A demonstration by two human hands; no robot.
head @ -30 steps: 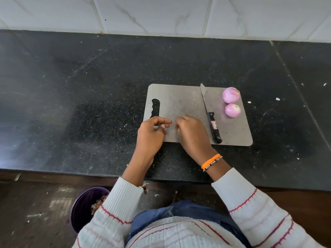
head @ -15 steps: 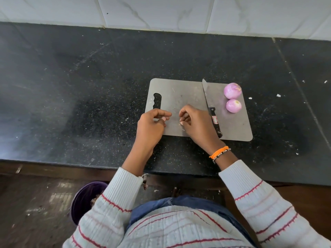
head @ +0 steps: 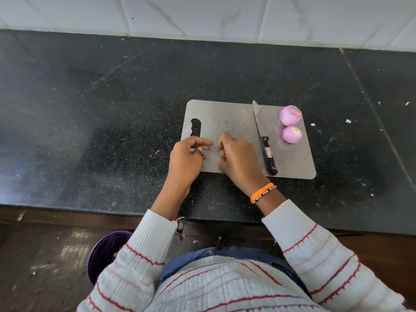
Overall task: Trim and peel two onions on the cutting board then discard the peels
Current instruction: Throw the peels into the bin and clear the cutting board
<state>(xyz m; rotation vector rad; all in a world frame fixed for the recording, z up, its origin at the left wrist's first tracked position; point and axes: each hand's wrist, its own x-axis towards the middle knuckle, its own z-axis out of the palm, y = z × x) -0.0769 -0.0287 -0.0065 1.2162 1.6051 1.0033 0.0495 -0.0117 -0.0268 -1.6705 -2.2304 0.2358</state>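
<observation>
left hand [head: 185, 159] and right hand [head: 238, 159] side by side over the near edge of the cutting board [head: 225, 115], fingers curled inward; cannot tell whether either pinches any scrap. just right of the right hand lies the knife [head: 263, 140], blade pointing away. beyond it, two peeled onions [head: 291, 123] touch each other. below the left sleeve, a purple bin [head: 105, 251] on the floor.

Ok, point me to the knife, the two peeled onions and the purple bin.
knife [head: 267, 152]: head view, on the black handle by its label.
far onion [head: 290, 115]: head view, middle of its peeled surface.
near onion [head: 292, 134]: head view, middle of its peeled surface.
purple bin [head: 105, 251]: head view, inner wall below the counter.
</observation>
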